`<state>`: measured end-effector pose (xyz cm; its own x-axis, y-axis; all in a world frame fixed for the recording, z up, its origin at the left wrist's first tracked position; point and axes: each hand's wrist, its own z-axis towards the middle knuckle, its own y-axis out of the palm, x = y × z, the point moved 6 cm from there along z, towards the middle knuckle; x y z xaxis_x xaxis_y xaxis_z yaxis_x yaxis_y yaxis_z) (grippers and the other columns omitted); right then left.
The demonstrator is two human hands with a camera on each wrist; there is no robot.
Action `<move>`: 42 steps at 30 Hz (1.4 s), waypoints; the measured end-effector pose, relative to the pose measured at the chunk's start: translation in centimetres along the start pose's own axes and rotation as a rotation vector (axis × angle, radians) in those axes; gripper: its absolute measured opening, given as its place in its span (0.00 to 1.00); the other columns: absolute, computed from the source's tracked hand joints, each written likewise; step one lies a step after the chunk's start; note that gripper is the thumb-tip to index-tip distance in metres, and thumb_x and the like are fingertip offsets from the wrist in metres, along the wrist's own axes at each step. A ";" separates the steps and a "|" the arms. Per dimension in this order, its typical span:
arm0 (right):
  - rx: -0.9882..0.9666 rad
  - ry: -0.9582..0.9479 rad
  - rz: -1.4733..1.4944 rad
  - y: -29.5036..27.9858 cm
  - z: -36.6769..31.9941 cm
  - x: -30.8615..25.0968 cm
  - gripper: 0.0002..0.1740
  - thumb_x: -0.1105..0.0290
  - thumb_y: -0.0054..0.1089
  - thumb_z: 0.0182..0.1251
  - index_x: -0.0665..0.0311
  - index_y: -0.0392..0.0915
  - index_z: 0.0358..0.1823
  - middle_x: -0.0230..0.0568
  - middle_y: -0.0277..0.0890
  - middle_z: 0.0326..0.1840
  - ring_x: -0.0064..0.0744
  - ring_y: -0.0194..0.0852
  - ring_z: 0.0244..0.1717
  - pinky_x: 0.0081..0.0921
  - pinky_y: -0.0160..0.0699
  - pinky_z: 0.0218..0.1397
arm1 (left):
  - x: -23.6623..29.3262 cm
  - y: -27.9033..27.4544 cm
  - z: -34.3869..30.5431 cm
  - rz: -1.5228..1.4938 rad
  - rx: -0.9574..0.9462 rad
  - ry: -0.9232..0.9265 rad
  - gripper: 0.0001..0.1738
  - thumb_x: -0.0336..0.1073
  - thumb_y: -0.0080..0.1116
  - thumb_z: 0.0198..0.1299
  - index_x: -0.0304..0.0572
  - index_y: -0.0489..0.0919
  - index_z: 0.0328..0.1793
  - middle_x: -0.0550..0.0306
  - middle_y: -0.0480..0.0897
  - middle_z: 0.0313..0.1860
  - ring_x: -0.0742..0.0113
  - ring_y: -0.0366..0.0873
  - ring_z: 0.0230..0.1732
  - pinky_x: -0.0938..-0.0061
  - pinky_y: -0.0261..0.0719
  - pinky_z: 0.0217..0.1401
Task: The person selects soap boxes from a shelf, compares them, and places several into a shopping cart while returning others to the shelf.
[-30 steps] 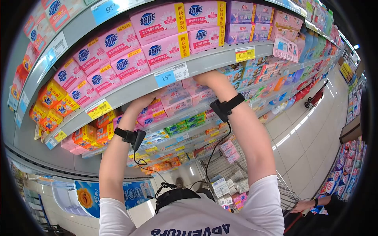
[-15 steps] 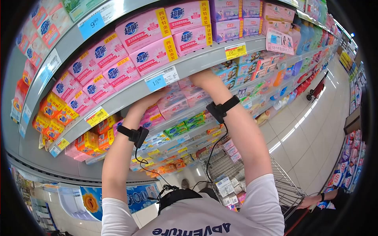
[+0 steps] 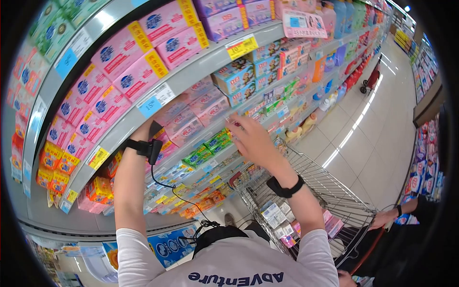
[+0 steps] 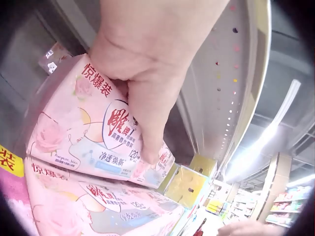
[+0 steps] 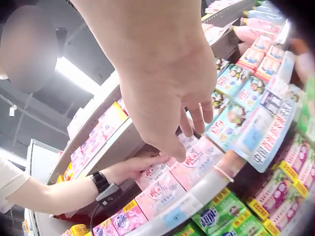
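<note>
Here the left hand [image 4: 147, 54] reaches deep into the shelf [image 5: 194, 201], under the board above [image 3: 191, 71], and is clamped on a pink pack [image 4: 74, 128]: the thumb lies flat down the printed front, and the other fingers curl over the top edge, where the wrist view loses them. That pack sits on top of a second pink pack [image 4: 74, 206] of the same kind, the two touching, with a yellow box [image 4: 189, 187] just beside them further along the row. The right hand [image 3: 251, 138] hangs in front of the shelf edge, apart from the goods, its fingers loosely spread and holding nothing; the green packs [image 3: 210, 146] on the row below are the nearest things to it. Behind the person stands a wire trolley [image 3: 330, 182] with small packs in its bottom, and another person's hand [image 3: 382, 220] rests on its handle. By the look of it, the step in hand is the handling of the top pack on its stack, whether drawing it out or seating it I cannot tell. Any further move calls for a firm grip and a level pull or push, as the gap under the board above is narrow and the pack beneath could slide along with it
</note>
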<state>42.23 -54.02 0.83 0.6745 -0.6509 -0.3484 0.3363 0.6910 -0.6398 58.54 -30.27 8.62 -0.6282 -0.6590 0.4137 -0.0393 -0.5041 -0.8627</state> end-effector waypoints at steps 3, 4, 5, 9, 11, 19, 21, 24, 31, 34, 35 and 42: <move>-0.078 0.120 0.045 -0.1 -4.9 1.0 0.28 0.76 0.62 0.59 0.61 0.71 0.63 0.48 0.66 0.66 0.51 0.66 0.66 0.45 0.67 0.67 | -0.6 -0.3 -0.7 0.016 -0.004 -0.015 0.38 0.49 0.73 0.56 0.43 0.73 0.70 0.54 0.78 0.65 0.61 0.74 0.64 0.65 0.73 0.67; -0.119 0.177 0.060 0.1 -6.4 1.4 0.28 0.75 0.62 0.59 0.61 0.71 0.64 0.47 0.66 0.67 0.52 0.66 0.66 0.46 0.67 0.67 | -0.8 -0.4 -0.8 0.017 -0.002 -0.021 0.38 0.49 0.73 0.56 0.43 0.73 0.71 0.54 0.78 0.65 0.61 0.74 0.64 0.65 0.73 0.67; -0.114 0.191 0.060 0.2 -7.7 1.7 0.28 0.75 0.62 0.59 0.61 0.71 0.64 0.47 0.66 0.67 0.52 0.66 0.66 0.46 0.67 0.67 | -0.9 -0.5 -0.9 0.021 -0.001 -0.024 0.38 0.49 0.73 0.56 0.43 0.73 0.71 0.54 0.78 0.65 0.61 0.74 0.64 0.65 0.73 0.67; -0.151 0.301 0.072 -0.2 -12.1 2.4 0.30 0.75 0.63 0.58 0.60 0.71 0.65 0.47 0.66 0.67 0.52 0.67 0.65 0.43 0.70 0.66 | -1.5 -0.9 -1.0 0.032 0.002 -0.034 0.38 0.49 0.72 0.57 0.43 0.72 0.71 0.54 0.78 0.65 0.61 0.73 0.65 0.65 0.73 0.67; -0.140 0.334 0.078 -1.1 -13.7 2.6 0.30 0.75 0.64 0.58 0.60 0.71 0.65 0.46 0.67 0.67 0.52 0.68 0.65 0.41 0.71 0.66 | -1.8 -1.0 -0.8 0.032 0.004 -0.038 0.38 0.49 0.72 0.57 0.43 0.72 0.71 0.53 0.78 0.65 0.61 0.73 0.65 0.65 0.72 0.67; -0.181 0.513 0.080 -1.6 -19.0 4.5 0.24 0.73 0.64 0.59 0.60 0.76 0.59 0.45 0.72 0.61 0.50 0.74 0.60 0.40 0.75 0.61 | -2.1 -1.5 -0.4 0.042 -0.001 -0.046 0.39 0.49 0.72 0.57 0.42 0.71 0.71 0.53 0.77 0.66 0.62 0.73 0.65 0.65 0.72 0.67; -0.196 0.549 0.097 -1.5 -19.8 4.6 0.23 0.73 0.64 0.60 0.60 0.75 0.59 0.44 0.72 0.61 0.50 0.74 0.59 0.40 0.76 0.61 | -2.1 -1.5 -0.4 0.039 -0.004 -0.047 0.39 0.49 0.72 0.57 0.42 0.71 0.72 0.53 0.77 0.66 0.62 0.73 0.65 0.65 0.72 0.67; -0.210 0.580 0.127 -0.7 -21.0 4.8 0.23 0.72 0.63 0.61 0.60 0.75 0.59 0.44 0.72 0.61 0.50 0.75 0.59 0.40 0.77 0.60 | -2.0 -1.5 -0.6 0.045 -0.006 -0.045 0.39 0.49 0.72 0.57 0.42 0.71 0.72 0.53 0.77 0.66 0.62 0.73 0.65 0.65 0.72 0.67; -0.257 0.643 0.180 1.3 -23.0 4.9 0.23 0.70 0.64 0.61 0.62 0.75 0.59 0.44 0.73 0.62 0.51 0.75 0.59 0.40 0.77 0.60 | -1.8 -1.4 -0.5 0.046 -0.003 -0.034 0.39 0.49 0.71 0.58 0.42 0.71 0.72 0.53 0.77 0.66 0.62 0.72 0.66 0.65 0.72 0.68; -0.268 0.650 0.193 2.1 -23.9 5.2 0.23 0.70 0.64 0.62 0.61 0.75 0.59 0.44 0.73 0.62 0.50 0.75 0.60 0.41 0.76 0.60 | -1.8 -1.4 -0.5 0.049 -0.001 -0.034 0.39 0.49 0.71 0.58 0.41 0.70 0.72 0.52 0.77 0.66 0.62 0.72 0.66 0.65 0.72 0.68; -0.266 0.651 0.194 2.3 -24.1 5.1 0.23 0.70 0.64 0.62 0.61 0.75 0.59 0.44 0.73 0.62 0.50 0.75 0.60 0.41 0.76 0.60 | -1.9 -1.4 -0.4 0.051 -0.002 -0.033 0.39 0.49 0.71 0.58 0.41 0.70 0.72 0.52 0.77 0.67 0.62 0.72 0.66 0.65 0.72 0.68; -0.287 0.688 0.179 3.1 -25.3 4.9 0.22 0.68 0.63 0.63 0.61 0.75 0.60 0.43 0.73 0.61 0.50 0.75 0.59 0.42 0.75 0.59 | -1.8 -1.1 0.1 0.054 -0.005 -0.012 0.40 0.50 0.71 0.58 0.41 0.70 0.73 0.52 0.76 0.67 0.62 0.72 0.66 0.65 0.72 0.68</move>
<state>29.90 -63.03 -20.19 0.1094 -0.6509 -0.7513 0.0130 0.7567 -0.6537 59.74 -28.61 8.81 -0.6201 -0.6918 0.3700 -0.0096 -0.4649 -0.8853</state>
